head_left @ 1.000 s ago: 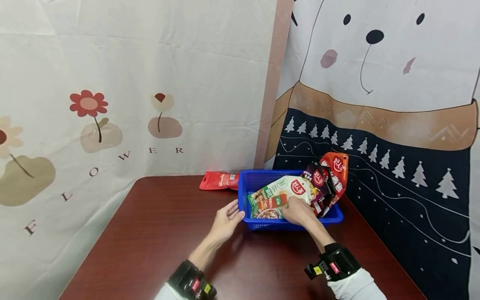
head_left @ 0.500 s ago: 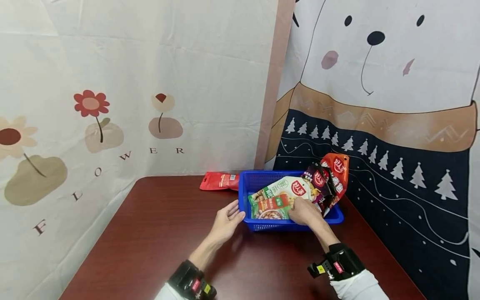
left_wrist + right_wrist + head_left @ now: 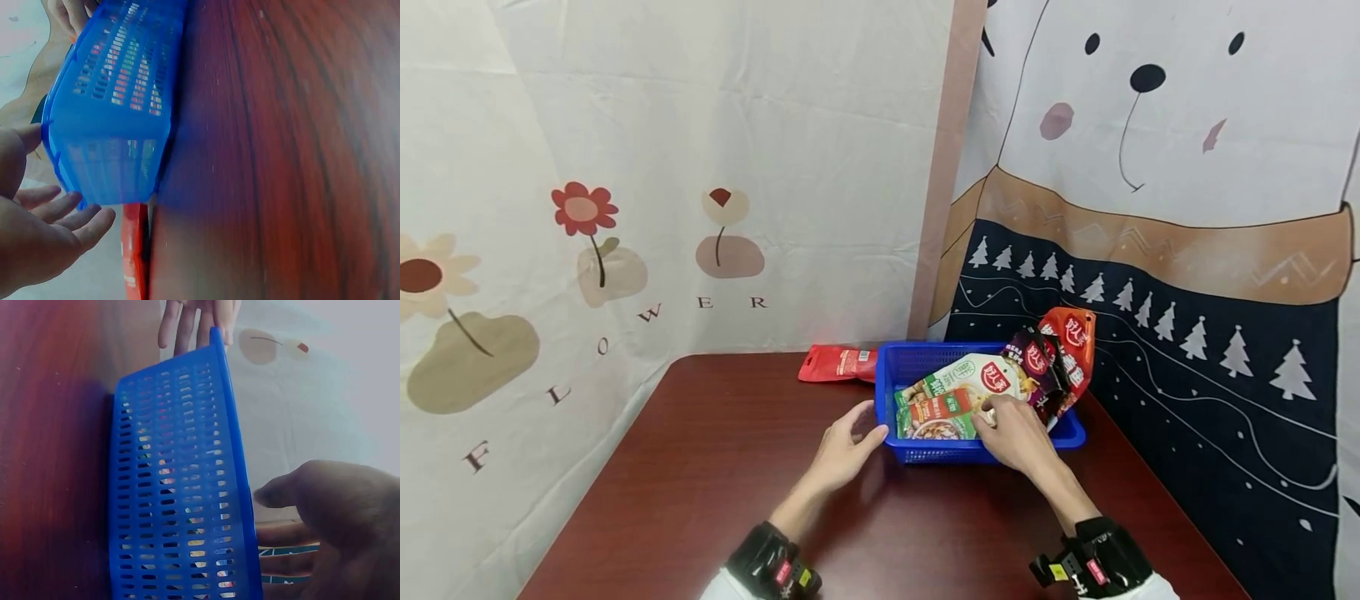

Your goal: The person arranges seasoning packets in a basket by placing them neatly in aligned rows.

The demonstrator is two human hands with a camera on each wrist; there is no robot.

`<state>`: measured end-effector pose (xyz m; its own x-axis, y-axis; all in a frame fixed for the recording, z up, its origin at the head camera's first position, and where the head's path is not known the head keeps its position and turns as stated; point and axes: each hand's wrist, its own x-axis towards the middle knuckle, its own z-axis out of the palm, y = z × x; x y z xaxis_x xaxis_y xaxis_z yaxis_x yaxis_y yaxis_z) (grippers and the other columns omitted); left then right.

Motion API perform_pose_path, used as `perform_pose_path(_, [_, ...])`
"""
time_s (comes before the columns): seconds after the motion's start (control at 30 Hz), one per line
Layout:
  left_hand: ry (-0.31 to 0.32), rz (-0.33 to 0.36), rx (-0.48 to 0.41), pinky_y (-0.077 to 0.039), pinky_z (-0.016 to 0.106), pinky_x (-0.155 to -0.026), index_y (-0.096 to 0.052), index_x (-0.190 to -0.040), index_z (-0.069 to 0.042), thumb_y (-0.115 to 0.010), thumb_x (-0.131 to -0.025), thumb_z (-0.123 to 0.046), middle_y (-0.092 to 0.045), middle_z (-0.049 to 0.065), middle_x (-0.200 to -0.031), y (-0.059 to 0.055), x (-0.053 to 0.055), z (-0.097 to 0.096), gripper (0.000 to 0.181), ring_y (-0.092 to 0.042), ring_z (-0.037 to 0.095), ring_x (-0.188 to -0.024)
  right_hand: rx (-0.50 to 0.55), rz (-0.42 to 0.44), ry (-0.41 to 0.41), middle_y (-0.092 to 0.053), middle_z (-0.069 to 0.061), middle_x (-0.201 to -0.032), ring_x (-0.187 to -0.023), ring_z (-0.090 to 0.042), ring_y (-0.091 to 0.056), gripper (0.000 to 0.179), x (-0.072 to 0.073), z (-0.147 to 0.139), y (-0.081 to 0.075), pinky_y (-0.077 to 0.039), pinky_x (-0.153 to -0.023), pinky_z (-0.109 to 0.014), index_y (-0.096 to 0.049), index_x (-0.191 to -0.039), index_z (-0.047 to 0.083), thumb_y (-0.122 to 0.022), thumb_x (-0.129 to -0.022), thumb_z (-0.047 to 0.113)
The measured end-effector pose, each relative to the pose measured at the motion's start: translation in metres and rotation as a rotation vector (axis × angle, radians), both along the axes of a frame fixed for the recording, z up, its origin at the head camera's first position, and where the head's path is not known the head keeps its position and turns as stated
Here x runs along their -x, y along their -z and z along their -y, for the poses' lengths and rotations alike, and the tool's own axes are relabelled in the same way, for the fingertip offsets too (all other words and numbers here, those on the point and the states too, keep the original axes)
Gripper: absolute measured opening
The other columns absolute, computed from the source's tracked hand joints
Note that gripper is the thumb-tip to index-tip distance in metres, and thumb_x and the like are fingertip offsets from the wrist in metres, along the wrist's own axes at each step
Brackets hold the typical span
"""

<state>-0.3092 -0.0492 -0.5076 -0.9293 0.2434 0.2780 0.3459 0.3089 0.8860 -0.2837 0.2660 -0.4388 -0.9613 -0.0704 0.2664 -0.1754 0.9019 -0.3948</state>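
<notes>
A blue plastic basket (image 3: 925, 452) with slotted walls holds several seasoning pouches. My left hand (image 3: 842, 450) is at its left end, with the thumb at the rim and the fingers loosely extended beside the wall, as the left wrist view shows. Over the basket's front rim reaches my right hand (image 3: 1018, 435), thumb and fingers apart, close over the pouches. Beneath its fingertips lie a white-and-green pouch (image 3: 964, 372) and a smaller red-and-green pouch (image 3: 938, 410). A dark purple pouch (image 3: 1036, 360) and an orange-red pouch (image 3: 1077, 335) lean upright at the basket's right end.
A red pouch (image 3: 838, 364) lies on the brown table (image 3: 737, 467) just left of the basket, near the back edge. Printed cloth hangs behind the table (image 3: 820, 125) and along its right side (image 3: 1195, 375).
My right hand has slid right from the red-and-green pouch, and its thumb and fingers have spread apart. My left hand stays by the rim, its thumb and fingers slightly wider apart.
</notes>
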Motion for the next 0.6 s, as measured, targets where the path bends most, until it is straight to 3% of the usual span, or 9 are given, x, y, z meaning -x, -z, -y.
perform_pose_path(0.13, [-0.056, -0.084, 0.133, -0.057, 0.063, -0.121, -0.057, -0.163, -0.005, -0.072, -0.112, -0.037, -0.065, 0.021, -0.163, -0.001, 0.003, 0.015, 0.062, -0.065, 0.042, -0.149, 0.001, -0.114, -0.054, -0.072, -0.027, -0.143, -0.133, -0.048, -0.069, 0.042, -0.005, 0.004, 0.005, -0.055, -0.114, -0.071, -0.073, -0.135, -0.004, -0.075, -0.108, 0.029])
perform_pose_path(0.27, [-0.082, -0.126, 0.243, -0.044, 0.064, -0.133, -0.051, -0.169, -0.012, -0.070, -0.111, -0.044, -0.053, 0.016, -0.175, -0.006, 0.003, 0.036, 0.069, -0.052, 0.040, -0.162, -0.033, -0.133, -0.126, -0.051, -0.031, -0.170, -0.160, -0.056, -0.045, 0.060, -0.011, 0.010, 0.005, -0.036, -0.130, -0.080, -0.060, -0.157, 0.002, -0.075, -0.109, 0.035])
perform_pose_path(0.4, [-0.090, -0.135, 0.315, -0.033, 0.068, -0.138, -0.044, -0.173, -0.010, -0.070, -0.110, -0.046, -0.043, 0.018, -0.181, -0.011, 0.005, 0.058, 0.077, -0.037, 0.044, -0.171, -0.044, -0.105, -0.187, -0.040, -0.029, -0.179, -0.168, -0.058, -0.032, 0.072, -0.015, 0.018, 0.004, -0.025, -0.135, -0.080, -0.049, -0.169, 0.009, -0.074, -0.109, 0.041])
perform_pose_path(0.6, [-0.134, -0.150, 0.351, -0.030, 0.072, -0.137, -0.043, -0.173, -0.004, -0.071, -0.110, -0.042, -0.041, 0.025, -0.180, -0.014, 0.009, 0.089, 0.079, -0.032, 0.051, -0.171, -0.037, -0.093, -0.248, -0.039, -0.027, -0.180, -0.170, -0.057, -0.029, 0.076, -0.015, 0.035, 0.002, -0.021, -0.138, -0.078, -0.048, -0.170, 0.008, -0.074, -0.108, 0.042])
